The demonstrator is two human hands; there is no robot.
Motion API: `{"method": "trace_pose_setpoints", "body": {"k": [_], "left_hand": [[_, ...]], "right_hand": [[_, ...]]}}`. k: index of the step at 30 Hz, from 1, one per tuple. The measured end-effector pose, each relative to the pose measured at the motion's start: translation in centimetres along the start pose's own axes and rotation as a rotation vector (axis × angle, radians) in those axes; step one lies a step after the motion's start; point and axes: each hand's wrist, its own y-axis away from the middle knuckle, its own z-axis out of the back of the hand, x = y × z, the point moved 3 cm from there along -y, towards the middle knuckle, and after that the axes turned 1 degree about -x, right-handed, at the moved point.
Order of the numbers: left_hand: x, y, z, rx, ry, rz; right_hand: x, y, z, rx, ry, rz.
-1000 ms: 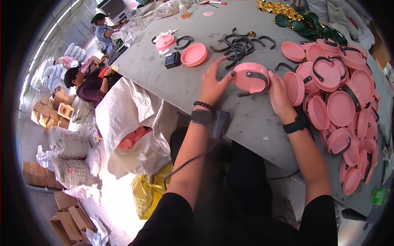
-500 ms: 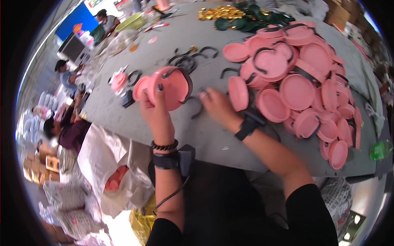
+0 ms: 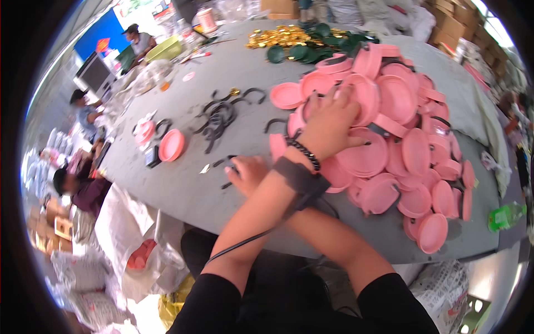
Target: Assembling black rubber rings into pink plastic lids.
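My left hand (image 3: 334,119), with a beaded bracelet and a dark wrist strap, reaches across to the right over a heap of pink round shallow plastic pieces (image 3: 364,153). Its fingers are spread against an upturned pink piece (image 3: 364,100). My right hand (image 3: 249,173) lies low on the table, its forearm passing beneath the left one. Curled fingers close over a black curved band (image 3: 224,160), whose ends stick out beside them; their hold is partly hidden. More black curved bands (image 3: 219,117) lie loose further off. One pink round piece (image 3: 172,146) sits alone to the left.
Gold and dark green discs (image 3: 297,42) are heaped at the table's far side. A green bottle (image 3: 506,216) lies at the right edge. A white sack (image 3: 125,222) with pink pieces stands below the left edge. Several people work at the far left.
My left hand has swung right onto the heap and no longer holds the pink piece with a black band. My right hand has come down over a loose band. The view has shifted.
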Motion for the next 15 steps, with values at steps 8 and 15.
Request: {"method": "trace_pose_setpoints", "body": {"k": [8, 15], "left_hand": [[0.5, 3.0, 2.6, -0.212, 0.179, 0.082], [10.3, 12.6, 11.2, -0.474, 0.067, 0.44]], "right_hand": [[-4.2, 0.4, 0.9, 0.114, 0.1, -0.086], [-2.6, 0.0, 1.8, 0.124, 0.24, 0.216]]}}
